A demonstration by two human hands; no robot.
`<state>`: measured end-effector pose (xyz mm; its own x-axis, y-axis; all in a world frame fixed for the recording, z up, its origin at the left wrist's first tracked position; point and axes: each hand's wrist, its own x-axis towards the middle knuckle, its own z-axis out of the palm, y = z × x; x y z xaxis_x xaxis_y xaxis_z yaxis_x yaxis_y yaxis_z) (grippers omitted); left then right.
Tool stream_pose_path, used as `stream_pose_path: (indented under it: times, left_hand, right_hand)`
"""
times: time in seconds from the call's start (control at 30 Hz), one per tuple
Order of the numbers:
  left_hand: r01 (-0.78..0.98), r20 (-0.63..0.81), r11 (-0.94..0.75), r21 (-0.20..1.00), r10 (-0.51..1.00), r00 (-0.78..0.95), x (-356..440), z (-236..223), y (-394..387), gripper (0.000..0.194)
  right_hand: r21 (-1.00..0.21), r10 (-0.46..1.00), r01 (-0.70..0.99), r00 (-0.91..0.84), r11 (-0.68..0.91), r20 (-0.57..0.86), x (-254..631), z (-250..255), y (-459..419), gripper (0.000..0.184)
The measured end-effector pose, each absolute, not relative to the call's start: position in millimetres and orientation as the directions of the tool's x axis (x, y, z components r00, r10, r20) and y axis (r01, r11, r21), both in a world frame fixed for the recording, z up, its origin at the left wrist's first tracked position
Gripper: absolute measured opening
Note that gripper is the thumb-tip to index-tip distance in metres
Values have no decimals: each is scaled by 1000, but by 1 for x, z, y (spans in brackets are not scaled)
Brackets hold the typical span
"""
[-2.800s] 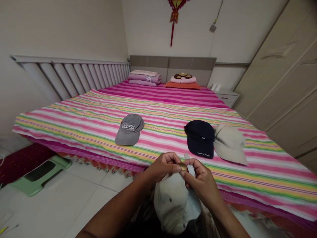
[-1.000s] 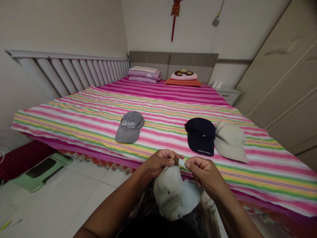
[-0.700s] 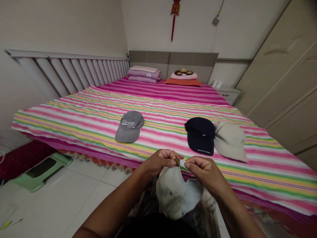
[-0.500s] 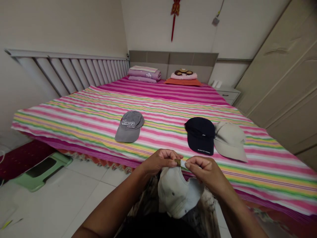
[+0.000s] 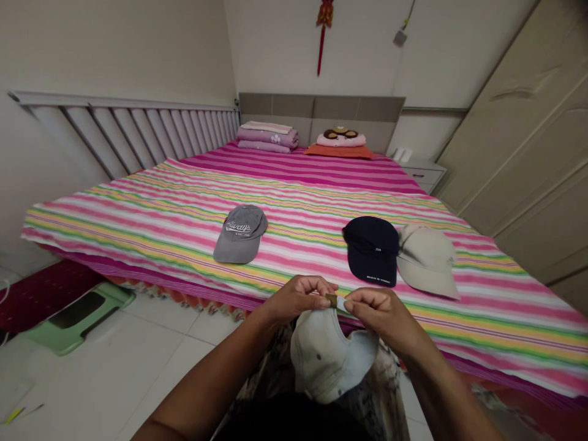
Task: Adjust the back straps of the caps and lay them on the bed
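The strap (image 5: pixel 340 303) no longer stands up; it now lines up with the clasp (image 5: pixel 331 301), so fastening looks further along. Left hand (image 5: pixel 299 299) pinches clasp, right hand (image 5: pixel 380 311) strap; pale cap (image 5: pixel 316 356) hangs below.

Hands (image 5: pixel 298 301) (image 5: pixel 379 313) pinching, close together; forearms (image 5: pixel 225 361) converging

Head camera, one: set close above the pale cap (image 5: pixel 321 361), facing forward and down across the bed (image 5: pixel 303 214) toward the headboard (image 5: pixel 280 108).
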<state>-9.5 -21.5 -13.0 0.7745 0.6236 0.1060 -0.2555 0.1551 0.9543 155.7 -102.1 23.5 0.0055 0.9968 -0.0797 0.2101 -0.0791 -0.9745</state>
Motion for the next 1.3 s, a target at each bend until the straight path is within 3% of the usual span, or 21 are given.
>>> stream_pose_path:
  times: [0.6, 0.97, 1.3]
  left_hand:
    - [-214, 67, 181, 960, 593, 803, -11, -17, -19, 21]
    - [-221, 84, 158, 962, 602, 794, -12, -15, -22, 20]
    - [-116, 115, -40, 992, 627, 770, -13, -12, -23, 21]
  right_hand:
    - [-979, 992, 166, -33, -115, -122, 156, 22, -100, 27]
    - [-987, 988, 52, 1, -155, -155, 152, 7, -101, 27]
    - [-987, 984, 33, 81, -159, -156, 145, -1, -102, 28]
